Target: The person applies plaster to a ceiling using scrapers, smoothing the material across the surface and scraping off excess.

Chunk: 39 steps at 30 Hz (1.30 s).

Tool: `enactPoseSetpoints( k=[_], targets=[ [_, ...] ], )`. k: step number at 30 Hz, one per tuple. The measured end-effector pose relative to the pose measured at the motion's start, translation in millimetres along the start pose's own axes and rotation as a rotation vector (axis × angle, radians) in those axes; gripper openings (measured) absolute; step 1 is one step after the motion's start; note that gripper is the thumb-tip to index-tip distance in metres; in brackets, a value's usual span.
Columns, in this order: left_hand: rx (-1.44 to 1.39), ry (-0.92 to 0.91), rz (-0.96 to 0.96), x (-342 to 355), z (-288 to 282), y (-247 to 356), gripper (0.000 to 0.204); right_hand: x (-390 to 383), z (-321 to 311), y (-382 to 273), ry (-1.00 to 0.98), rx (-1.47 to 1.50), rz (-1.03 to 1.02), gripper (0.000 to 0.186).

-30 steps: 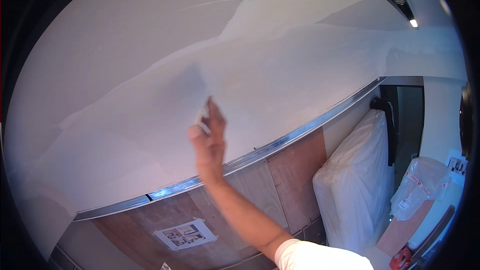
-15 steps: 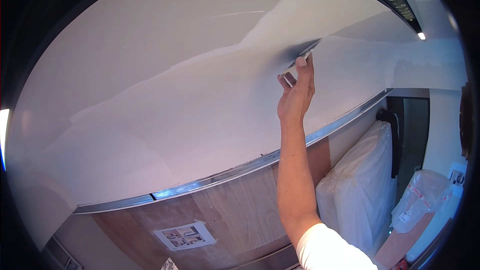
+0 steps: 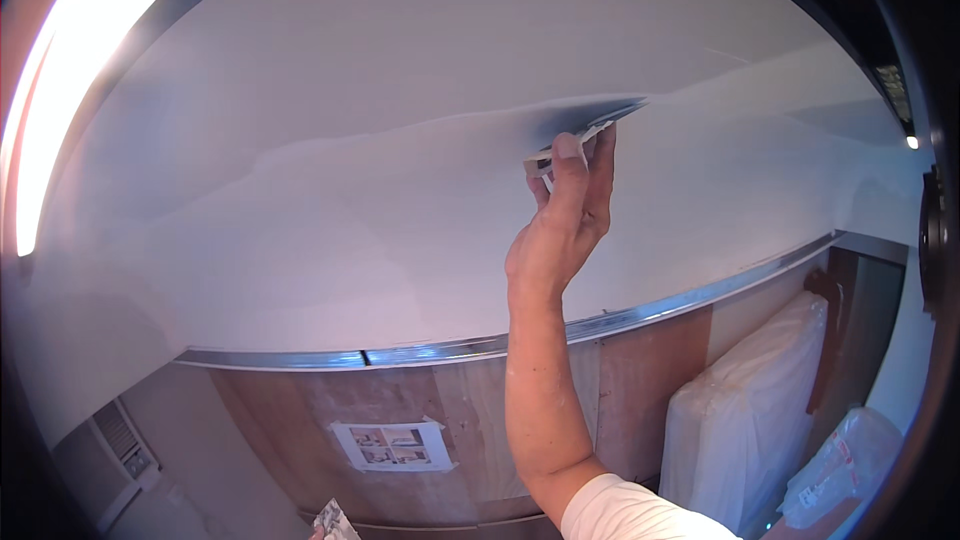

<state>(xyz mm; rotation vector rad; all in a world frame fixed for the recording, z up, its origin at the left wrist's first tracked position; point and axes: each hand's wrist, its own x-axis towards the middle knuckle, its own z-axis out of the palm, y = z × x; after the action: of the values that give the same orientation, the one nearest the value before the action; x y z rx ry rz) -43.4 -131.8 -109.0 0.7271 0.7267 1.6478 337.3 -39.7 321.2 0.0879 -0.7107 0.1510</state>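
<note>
The right hand (image 3: 558,225) is raised in the upper middle of the frame, its fingers pinching a wide, flat scraper with a dark metallic blade (image 3: 612,115), thumb on the near side and the other fingers around it. The blade lies tilted against, or very close to, the smooth white-and-grey ceiling (image 3: 330,230); its shadow spreads just left of it, and true contact along the edge cannot be told.

Half a second ago the scraper was to the right of the thin pale streak (image 3: 728,57) on the ceiling; now it is to the left of it, though the hand sits at nearly the same place in the frame. The view itself has swung, so that the bright white light panel (image 3: 75,70) fills the upper left. For the surfacing work this suggests a sweep leftward, with the blade now beside the uneven border where the paler coating meets the darker grey, a line that seems to call for even pressure.

At the lower edge, left of centre, a grey-white smeared flat piece (image 3: 338,523) shows more fully than before. A sliver of the left hand (image 3: 317,534) appears beside it; whether its fingers grip or merely touch that piece, I cannot tell.
</note>
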Motion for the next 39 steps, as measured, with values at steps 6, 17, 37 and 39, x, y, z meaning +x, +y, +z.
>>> enactPoseSetpoints(
  k=[6,17,37,39],
  targets=[
    [0.464,0.079,0.119,-12,-53,3,0.039,-66,47,42,-0.066,-0.104,-0.095,0.073],
    [0.552,0.228,0.174,-45,-107,24,0.058,-176,145,98,-0.030,-0.215,-0.104,0.078],
    [0.900,0.156,0.148,-21,-62,21,0.055,-115,-59,43,-0.140,0.557,0.389,0.068],
    [0.879,0.126,0.056,-1,-101,1,0.053,-87,-96,22,-0.108,0.609,0.431,0.069]
  ],
)
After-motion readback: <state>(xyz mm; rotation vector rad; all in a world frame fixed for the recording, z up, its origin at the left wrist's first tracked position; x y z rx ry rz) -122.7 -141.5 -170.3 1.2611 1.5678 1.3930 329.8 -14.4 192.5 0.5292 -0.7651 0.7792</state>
